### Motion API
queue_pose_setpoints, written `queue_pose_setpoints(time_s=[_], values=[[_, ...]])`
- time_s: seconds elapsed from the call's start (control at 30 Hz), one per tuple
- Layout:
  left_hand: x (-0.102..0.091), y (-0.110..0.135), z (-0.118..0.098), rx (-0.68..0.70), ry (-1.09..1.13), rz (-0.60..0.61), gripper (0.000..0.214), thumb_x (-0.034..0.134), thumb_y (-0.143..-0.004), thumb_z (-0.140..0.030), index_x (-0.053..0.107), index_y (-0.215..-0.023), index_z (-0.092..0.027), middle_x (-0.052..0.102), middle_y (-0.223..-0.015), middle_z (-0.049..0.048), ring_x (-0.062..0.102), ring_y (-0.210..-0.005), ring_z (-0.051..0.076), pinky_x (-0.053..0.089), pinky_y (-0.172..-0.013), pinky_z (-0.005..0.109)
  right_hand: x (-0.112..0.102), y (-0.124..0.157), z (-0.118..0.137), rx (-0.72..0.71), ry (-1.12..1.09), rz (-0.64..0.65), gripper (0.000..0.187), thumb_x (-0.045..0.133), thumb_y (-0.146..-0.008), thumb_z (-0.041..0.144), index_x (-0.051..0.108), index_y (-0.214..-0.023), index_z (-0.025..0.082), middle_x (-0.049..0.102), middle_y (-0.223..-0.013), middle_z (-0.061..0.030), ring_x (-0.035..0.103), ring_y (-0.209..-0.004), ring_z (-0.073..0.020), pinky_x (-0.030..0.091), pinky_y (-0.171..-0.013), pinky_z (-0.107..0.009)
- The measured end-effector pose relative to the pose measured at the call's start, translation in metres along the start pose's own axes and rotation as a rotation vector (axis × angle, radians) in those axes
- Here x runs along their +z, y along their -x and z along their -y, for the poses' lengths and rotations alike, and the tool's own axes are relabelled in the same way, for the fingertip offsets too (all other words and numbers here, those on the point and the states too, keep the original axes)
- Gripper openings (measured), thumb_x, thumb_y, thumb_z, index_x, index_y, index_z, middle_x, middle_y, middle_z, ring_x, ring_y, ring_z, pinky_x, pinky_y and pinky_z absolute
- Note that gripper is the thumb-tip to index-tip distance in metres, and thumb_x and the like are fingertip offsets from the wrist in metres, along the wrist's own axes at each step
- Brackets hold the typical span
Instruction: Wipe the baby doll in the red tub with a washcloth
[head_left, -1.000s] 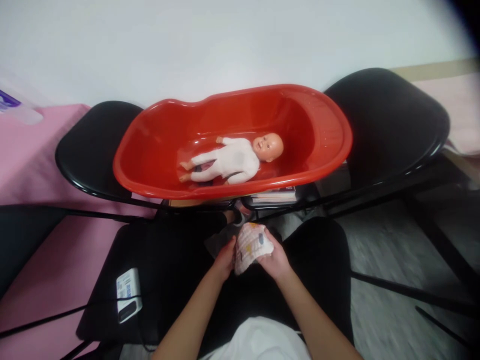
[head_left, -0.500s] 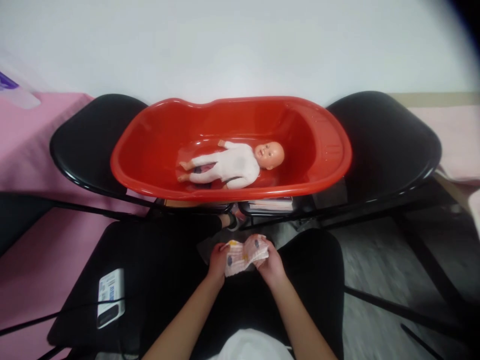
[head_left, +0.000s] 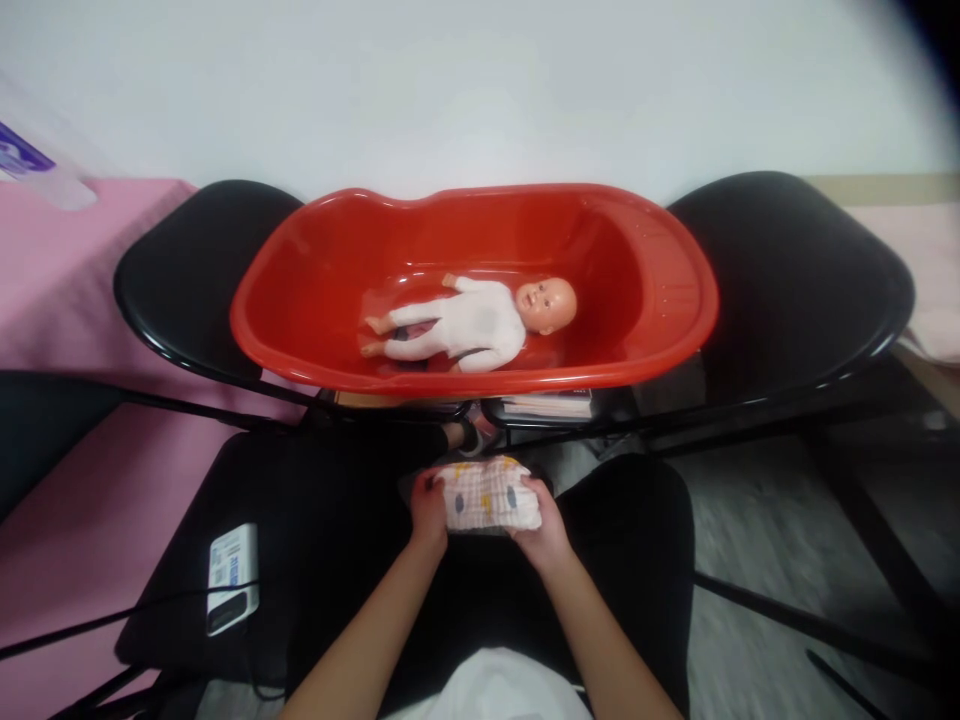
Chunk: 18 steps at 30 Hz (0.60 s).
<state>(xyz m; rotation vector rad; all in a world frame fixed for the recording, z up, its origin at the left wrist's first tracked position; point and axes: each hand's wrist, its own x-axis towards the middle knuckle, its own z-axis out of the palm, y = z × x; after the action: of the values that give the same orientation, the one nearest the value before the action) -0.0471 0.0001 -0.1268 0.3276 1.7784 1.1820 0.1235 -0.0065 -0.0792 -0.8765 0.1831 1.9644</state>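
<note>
I hold a small folded cloth (head_left: 489, 494), white with a pink check and coloured spots, over my lap. My left hand (head_left: 427, 512) grips its left edge and my right hand (head_left: 545, 525) grips its right edge, fingers closed on the fabric. Beyond my knees a red plastic baby tub (head_left: 652, 345) rests across two black chairs. In the tub lies a baby doll (head_left: 480, 322) in a white suit, on its back, head to the right.
A black chair (head_left: 180, 270) stands at left and another black chair (head_left: 787, 270) at right under the tub. Books (head_left: 547, 405) lie beneath the tub. A white device (head_left: 232, 575) with a cable lies on my left thigh. Pink cloth (head_left: 67, 300) covers the left side.
The cloth was bunched and upright between my hands; now it is flattened and stretched sideways between them. The view shifted slightly.
</note>
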Motion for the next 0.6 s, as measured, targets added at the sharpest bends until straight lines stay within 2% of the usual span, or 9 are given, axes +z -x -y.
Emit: queue_pose_setpoints(time_s=[0.13,0.23,0.33,0.43,0.53,0.6], values=[[0.001,-0.001,0.001,-0.025,-0.095,0.017,0.032,0.058,-0.073,-0.015,0.063,-0.104,-0.016,0.066,-0.109,0.0075,0.063,-0.095,0.017,0.049,-0.084,0.03,0.001,0.0,-0.001,-0.001,-0.028,-0.038,0.028,0.063,-0.077,0.028,0.069,-0.102,0.016,0.073,-0.088,-0.0047,0.069,-0.077,-0.0192,0.056,-0.072,-0.031],[0.003,0.002,0.001,0.004,-0.177,0.114,0.031,0.061,-0.073,-0.017,0.065,-0.105,-0.017,0.068,-0.105,0.0077,0.064,-0.098,0.019,0.048,-0.089,0.034,-0.005,-0.007,-0.003,-0.042,-0.055,-0.082,0.024,0.067,-0.074,0.027,0.068,-0.097,0.019,0.072,-0.082,-0.0013,0.068,-0.072,-0.0158,0.056,-0.069,-0.028],[0.009,0.012,-0.001,0.077,-0.153,0.373,0.031,0.065,-0.07,-0.018,0.067,-0.101,-0.017,0.069,-0.105,0.0078,0.065,-0.1,0.021,0.047,-0.094,0.036,-0.017,-0.018,-0.007,-0.079,-0.079,-0.142,0.017,0.07,-0.071,0.024,0.065,-0.087,0.021,0.066,-0.066,0.0046,0.061,-0.054,-0.0096,0.05,-0.051,-0.02],[0.013,0.025,-0.003,0.021,-0.115,0.685,0.045,0.069,-0.06,-0.01,0.068,-0.105,-0.017,0.07,-0.11,0.0094,0.064,-0.104,0.023,0.046,-0.096,0.036,-0.023,-0.022,-0.008,-0.047,-0.131,-0.145,0.012,0.071,-0.072,0.019,0.06,-0.079,0.022,0.057,-0.055,0.0088,0.051,-0.042,-0.0049,0.04,-0.04,-0.013],[0.015,0.035,-0.002,-0.007,-0.16,0.887,0.055,0.071,-0.058,-0.005,0.066,-0.112,-0.017,0.068,-0.116,0.009,0.062,-0.109,0.025,0.045,-0.098,0.038,-0.015,-0.017,-0.003,0.034,-0.224,-0.067,0.011,0.068,-0.077,0.016,0.062,-0.083,0.022,0.064,-0.067,0.006,0.058,-0.054,-0.005,0.047,-0.049,-0.013],[0.017,0.038,-0.001,0.061,-0.181,0.919,0.062,0.075,-0.06,-0.008,0.063,-0.119,-0.018,0.066,-0.122,0.0091,0.06,-0.113,0.026,0.043,-0.101,0.039,-0.004,-0.01,-0.001,0.08,-0.291,-0.016,0.011,0.066,-0.08,0.016,0.064,-0.089,0.021,0.069,-0.079,0.0018,0.064,-0.066,-0.0074,0.052,-0.057,-0.015]])
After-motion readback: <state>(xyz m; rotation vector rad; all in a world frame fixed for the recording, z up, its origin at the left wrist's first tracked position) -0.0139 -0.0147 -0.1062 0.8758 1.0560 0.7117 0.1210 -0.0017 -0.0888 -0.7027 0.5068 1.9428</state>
